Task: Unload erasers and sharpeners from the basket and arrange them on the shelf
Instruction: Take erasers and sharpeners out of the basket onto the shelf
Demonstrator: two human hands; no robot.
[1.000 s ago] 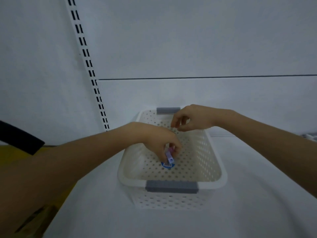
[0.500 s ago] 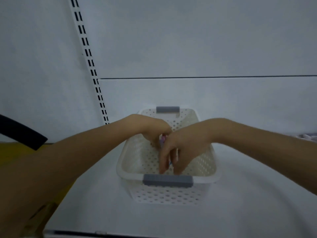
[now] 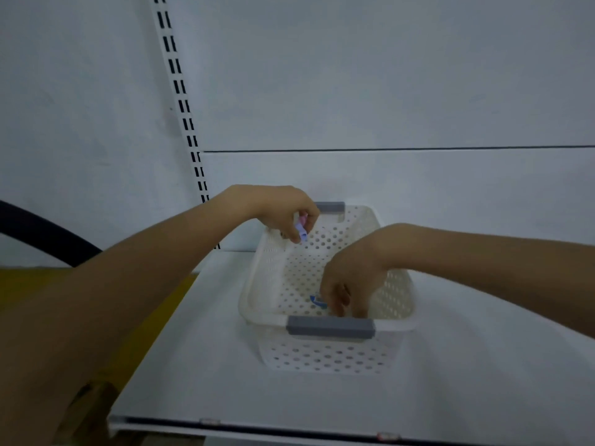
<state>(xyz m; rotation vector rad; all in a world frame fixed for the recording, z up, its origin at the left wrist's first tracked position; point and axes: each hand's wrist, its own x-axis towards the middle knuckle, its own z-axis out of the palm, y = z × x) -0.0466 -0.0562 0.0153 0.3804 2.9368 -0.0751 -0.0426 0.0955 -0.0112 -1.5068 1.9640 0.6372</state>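
Basket (image 3: 322, 358) almost empty: perforated white plastic, grey handles, standing on the smooth white shelf (image 3: 193, 365). No items visibly arranged yet. Left hand (image 3: 283, 214) pinches a small lilac piece (image 3: 301, 231), likely an eraser, above the far-left rim. Right hand (image 3: 351, 281) reaches into the near end, fingers at a blue-white item (image 3: 317, 300); grip unclear.

1. The left forearm (image 3: 154, 272) is bare and runs from the near left toward the far centre.
2. The left hand (image 3: 283, 214) is raised, with the wrist bent down. Its thumb and fingers pinch 1 small purple piece (image 3: 301, 229).
3. The right forearm (image 3: 483, 262) is bare and enters roughly level from the right edge.
4. The right hand (image 3: 351, 278) sits lower and nearer than the left, with its back facing up. Its fingers (image 3: 338, 299) point down and the tips are partly hidden, so the grip cannot be determined.
5. The 2 hands are apart.
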